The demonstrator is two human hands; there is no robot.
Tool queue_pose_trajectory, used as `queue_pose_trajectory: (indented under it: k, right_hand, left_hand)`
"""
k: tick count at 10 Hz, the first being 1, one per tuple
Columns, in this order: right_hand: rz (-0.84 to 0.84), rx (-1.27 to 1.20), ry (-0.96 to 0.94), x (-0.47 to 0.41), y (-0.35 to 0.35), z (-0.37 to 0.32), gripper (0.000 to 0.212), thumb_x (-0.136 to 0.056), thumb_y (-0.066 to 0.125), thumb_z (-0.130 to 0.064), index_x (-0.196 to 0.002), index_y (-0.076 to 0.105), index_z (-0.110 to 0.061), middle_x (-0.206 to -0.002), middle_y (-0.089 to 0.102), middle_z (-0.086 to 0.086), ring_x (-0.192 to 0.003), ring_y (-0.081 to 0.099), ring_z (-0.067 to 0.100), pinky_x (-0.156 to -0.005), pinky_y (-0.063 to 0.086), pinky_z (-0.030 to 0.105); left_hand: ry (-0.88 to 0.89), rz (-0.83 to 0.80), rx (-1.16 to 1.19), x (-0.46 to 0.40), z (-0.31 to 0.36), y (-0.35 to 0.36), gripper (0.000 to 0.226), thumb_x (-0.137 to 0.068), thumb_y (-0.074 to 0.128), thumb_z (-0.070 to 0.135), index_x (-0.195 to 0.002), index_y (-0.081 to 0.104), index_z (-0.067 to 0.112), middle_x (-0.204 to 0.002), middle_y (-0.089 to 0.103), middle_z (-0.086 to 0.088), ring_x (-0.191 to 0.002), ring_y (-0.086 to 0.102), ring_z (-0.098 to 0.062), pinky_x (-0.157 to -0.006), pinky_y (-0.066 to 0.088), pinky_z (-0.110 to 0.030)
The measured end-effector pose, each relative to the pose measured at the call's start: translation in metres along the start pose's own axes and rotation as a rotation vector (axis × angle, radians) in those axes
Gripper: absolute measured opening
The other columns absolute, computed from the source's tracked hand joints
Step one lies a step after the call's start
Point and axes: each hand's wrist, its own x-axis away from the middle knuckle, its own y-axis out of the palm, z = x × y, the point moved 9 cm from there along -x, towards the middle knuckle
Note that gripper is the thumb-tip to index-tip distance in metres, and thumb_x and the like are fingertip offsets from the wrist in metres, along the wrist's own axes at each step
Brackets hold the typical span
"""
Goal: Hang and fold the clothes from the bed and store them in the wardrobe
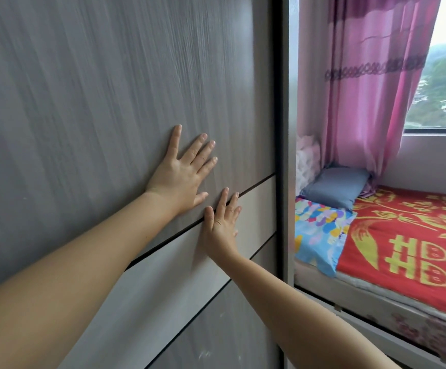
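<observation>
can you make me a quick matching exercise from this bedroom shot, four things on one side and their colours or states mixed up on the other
Things:
1. left hand
2. pillow
3. curtain
4. bed cover

Descriptions:
A. pink, hanging by the window
B. red with yellow pattern
C. flat on the grey wardrobe door, fingers spread
D. blue-grey, at the head of the bed

Pairs: 1-C, 2-D, 3-A, 4-B

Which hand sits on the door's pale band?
The right hand: it presses the wardrobe door's pale band; the left hand lies higher, on darker grain.
</observation>
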Motion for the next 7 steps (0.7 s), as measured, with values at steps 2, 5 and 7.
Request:
queue_pose_trajectory:
  k: [2,5,7]
  right_hand:
    - [-0.053,0.026,0.004,-0.005,-0.016,-0.005,0.065,-0.101,0.027,-0.046,-0.150,-0.015,-0.035,-0.157,-0.028,-0.003,-0.145,-0.022,0.029,-0.114,-0.001,0.056]
    - [-0.232,0.213,-0.118,-0.004,-0.048,0.001,0.069,-0.101,0.043,-0.022,-0.154,-0.001,-0.016,-0.161,-0.008,0.015,-0.148,-0.006,0.026,-0.113,0.010,0.030]
    - [-0.427,0.185,-0.320,0.088,-0.005,-0.030,0.061,-0.097,0.052,-0.024,-0.150,0.023,-0.031,-0.161,0.009,0.004,-0.142,0.028,0.021,-0.103,0.035,0.030]
  left_hand:
    - [0.016,-0.038,0.056,-0.007,0.000,-0.006,0.077,-0.092,0.024,0.063,-0.153,0.004,0.020,-0.160,-0.009,-0.011,-0.147,-0.012,-0.029,-0.096,-0.022,-0.069]
    - [-0.024,-0.071,0.642,0.112,0.023,-0.032,0.044,-0.091,0.048,0.030,-0.135,0.052,0.021,-0.152,0.035,-0.011,-0.143,0.028,-0.023,-0.118,0.000,-0.045]
    - [-0.268,0.071,0.786,0.283,0.019,-0.040,0.022,-0.079,0.064,0.019,-0.098,0.074,0.020,-0.120,0.066,-0.007,-0.116,0.059,-0.023,-0.097,0.048,-0.045]
